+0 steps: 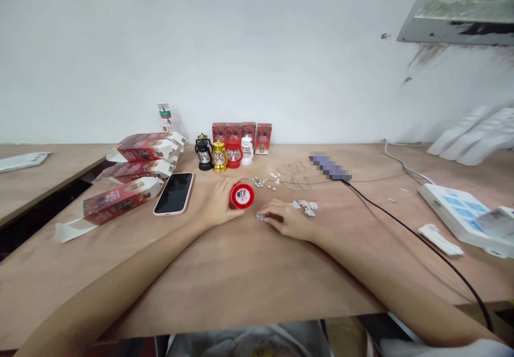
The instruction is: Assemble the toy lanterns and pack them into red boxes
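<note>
Left hand (220, 206) has its fingers wrapped around a red lantern (242, 196), tipped so its round base faces the camera. Base is open, small parts visible inside; too small to make out which. Lantern is near the middle of the desk (225, 276), just left of the right hand (287, 219).

Right hand: fingers pinched on a small pale piece (260, 217), low over the desk or touching it, can't tell which. Looks like one of the small white pieces (309, 207) lying in a loose cluster just right of that hand, but the view is too coarse to be sure.

Beyond the hands: scatter of small round discs (259, 182), then thin wire loops (297, 177) to their right.

Back of desk, side by side, left to right: black lantern (204, 153), gold lantern (219, 157), second red lantern (233, 154), white lantern (246, 150). All upright. Four red printed boxes (263, 138) stand behind them, near the wall (201, 57).

Left side: phone (174, 194) flat, screen up and dark, next to flattish red-and-white cartons (122, 199) with flaps open, some stacked.

Right side: blurred-out purple item (330, 168) with a black cable (417, 234), white power strip (468, 215), folded white strip (440, 240) beside it.
</note>
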The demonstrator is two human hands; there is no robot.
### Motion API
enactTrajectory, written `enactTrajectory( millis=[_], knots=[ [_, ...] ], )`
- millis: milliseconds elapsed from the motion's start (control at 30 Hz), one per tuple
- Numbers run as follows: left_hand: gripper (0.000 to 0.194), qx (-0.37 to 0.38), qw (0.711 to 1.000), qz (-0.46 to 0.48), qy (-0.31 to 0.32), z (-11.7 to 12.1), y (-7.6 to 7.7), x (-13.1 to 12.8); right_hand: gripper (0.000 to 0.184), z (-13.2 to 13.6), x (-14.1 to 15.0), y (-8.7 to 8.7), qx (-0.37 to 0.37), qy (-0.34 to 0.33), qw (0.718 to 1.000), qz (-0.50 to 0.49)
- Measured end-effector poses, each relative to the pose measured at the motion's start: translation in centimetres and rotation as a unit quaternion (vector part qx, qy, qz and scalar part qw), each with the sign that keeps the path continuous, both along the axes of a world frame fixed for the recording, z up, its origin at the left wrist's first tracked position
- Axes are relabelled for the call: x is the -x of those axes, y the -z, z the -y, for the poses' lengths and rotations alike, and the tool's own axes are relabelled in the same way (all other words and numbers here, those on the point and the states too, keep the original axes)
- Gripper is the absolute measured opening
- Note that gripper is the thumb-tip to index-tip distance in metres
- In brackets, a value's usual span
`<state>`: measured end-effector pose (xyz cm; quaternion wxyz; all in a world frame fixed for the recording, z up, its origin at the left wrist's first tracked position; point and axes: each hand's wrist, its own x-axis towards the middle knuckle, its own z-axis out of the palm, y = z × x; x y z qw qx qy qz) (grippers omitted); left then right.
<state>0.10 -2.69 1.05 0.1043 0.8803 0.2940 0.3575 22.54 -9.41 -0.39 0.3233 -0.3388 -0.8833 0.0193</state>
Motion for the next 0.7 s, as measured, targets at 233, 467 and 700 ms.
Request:
enactTrajectory(
  millis=[233, 467, 700],
  knots=[
    [0.069, -0.018, 0.999, -0.013, 0.024, 0.0, 0.0, 0.0, 0.017, 0.5, 0.1, 0.0, -0.180, -0.023, 0.983, -0.026],
    [0.068, -0.061, 0.995, -0.072, 0.033, 0.2, 0.1, 0.0, 0.014, 1.8, 2.2, -0.8, -0.354, 0.014, 0.933, -0.065],
    [0.069, -0.106, 0.986, -0.130, 0.014, 0.3, 0.0, -0.1, 0.010, 1.5, 3.5, -0.8, -0.412, 0.074, 0.908, -0.025]
  ],
)
